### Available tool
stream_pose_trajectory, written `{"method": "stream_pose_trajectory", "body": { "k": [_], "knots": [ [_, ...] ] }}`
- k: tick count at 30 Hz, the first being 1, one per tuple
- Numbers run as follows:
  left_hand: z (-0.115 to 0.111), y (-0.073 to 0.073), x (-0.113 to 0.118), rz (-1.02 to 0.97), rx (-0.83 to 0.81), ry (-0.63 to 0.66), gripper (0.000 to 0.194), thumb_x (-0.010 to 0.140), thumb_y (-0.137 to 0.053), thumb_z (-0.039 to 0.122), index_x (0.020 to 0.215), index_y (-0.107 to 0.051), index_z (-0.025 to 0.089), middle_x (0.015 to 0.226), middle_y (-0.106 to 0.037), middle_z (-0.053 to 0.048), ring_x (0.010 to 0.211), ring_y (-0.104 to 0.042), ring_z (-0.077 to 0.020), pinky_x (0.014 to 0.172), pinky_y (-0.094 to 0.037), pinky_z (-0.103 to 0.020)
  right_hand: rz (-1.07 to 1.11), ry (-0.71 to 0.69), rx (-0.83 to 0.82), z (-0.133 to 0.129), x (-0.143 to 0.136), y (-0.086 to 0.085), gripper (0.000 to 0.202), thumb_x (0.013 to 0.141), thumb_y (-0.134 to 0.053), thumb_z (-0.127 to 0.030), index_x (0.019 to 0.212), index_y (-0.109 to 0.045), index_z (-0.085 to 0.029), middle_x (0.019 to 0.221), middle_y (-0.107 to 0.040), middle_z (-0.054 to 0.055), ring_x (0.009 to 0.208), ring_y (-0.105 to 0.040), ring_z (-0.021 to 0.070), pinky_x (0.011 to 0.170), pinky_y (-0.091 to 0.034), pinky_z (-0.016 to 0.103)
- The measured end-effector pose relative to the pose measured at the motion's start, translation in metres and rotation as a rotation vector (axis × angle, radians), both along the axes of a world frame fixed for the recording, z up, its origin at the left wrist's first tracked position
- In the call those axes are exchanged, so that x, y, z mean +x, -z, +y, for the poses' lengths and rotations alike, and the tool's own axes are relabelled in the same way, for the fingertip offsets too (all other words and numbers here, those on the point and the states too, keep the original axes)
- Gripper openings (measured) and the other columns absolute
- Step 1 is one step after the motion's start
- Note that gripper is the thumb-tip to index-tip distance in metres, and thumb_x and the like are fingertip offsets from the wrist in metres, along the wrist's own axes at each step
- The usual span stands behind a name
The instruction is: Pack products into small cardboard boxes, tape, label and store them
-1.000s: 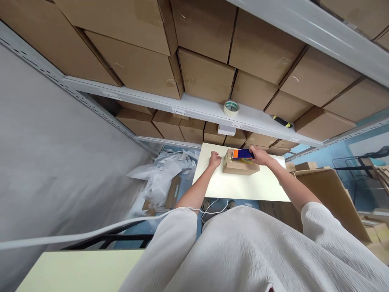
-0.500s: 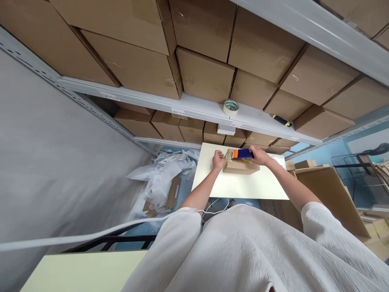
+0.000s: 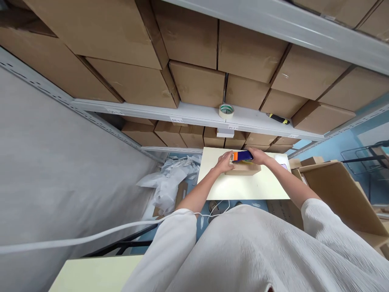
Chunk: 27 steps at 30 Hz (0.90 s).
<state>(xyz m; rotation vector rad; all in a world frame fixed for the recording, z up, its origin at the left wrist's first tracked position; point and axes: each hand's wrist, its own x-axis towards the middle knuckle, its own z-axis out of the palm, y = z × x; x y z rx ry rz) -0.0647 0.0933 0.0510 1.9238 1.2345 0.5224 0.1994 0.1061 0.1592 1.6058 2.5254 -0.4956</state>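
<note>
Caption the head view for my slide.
Right hand holds a blue-and-orange tape dispenser over a cardboard box, left hand at the box's left end.

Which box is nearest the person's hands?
The box on the pale table, between left hand and right hand, under the blue dispenser; shelf boxes stand farther off.

On the shelf beam (image 3: 202, 123), a white label (image 3: 176, 120) begins with a "D" – the characters after it blur – and the label to its right (image 3: 233, 127) also starts with "D"; the outer labels (image 3: 114, 111) are illegible.
</note>
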Motion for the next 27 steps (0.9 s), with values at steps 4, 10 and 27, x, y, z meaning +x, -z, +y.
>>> {"method": "stream_pose_trajectory", "body": {
  "k": [4, 10, 27],
  "knots": [
    [-0.001, 0.007, 0.001, 0.138, 0.013, -0.002, 0.1, 0.082, -0.083, 0.029, 0.169, -0.035, 0.031, 0.175, -0.041, -0.016, 0.168, -0.022, -0.0436, 0.134, -0.01, -0.066, -0.137, -0.024, -0.022, 0.003, -0.002, 0.003, 0.046, 0.085, -0.079, -0.028, 0.126, -0.059, -0.025, 0.123, -0.074, 0.015, 0.111, -0.07, 0.034, 0.086, -0.048, 0.038],
    [0.001, 0.007, 0.004, 0.278, -0.013, 0.015, 0.098, 0.086, -0.081, 0.033, 0.17, -0.031, 0.034, 0.179, -0.035, -0.015, 0.169, -0.015, -0.0466, 0.129, 0.006, -0.076, -0.154, -0.05, -0.039, 0.004, 0.001, 0.0, 0.039, 0.083, -0.081, -0.025, 0.114, -0.059, -0.024, 0.115, -0.076, 0.014, 0.106, -0.071, 0.0338, 0.089, -0.046, 0.039],
    [0.0, -0.014, 0.013, 0.575, -0.078, 0.065, 0.099, 0.095, -0.069, 0.038, 0.176, -0.013, 0.036, 0.185, -0.02, -0.008, 0.17, -0.012, -0.0415, 0.132, 0.001, -0.074, -0.265, -0.052, -0.068, -0.019, 0.174, -0.005, 0.028, 0.087, -0.07, -0.016, 0.112, -0.057, -0.022, 0.12, -0.074, 0.015, 0.11, -0.069, 0.0315, 0.092, -0.041, 0.036]
  ]
}}
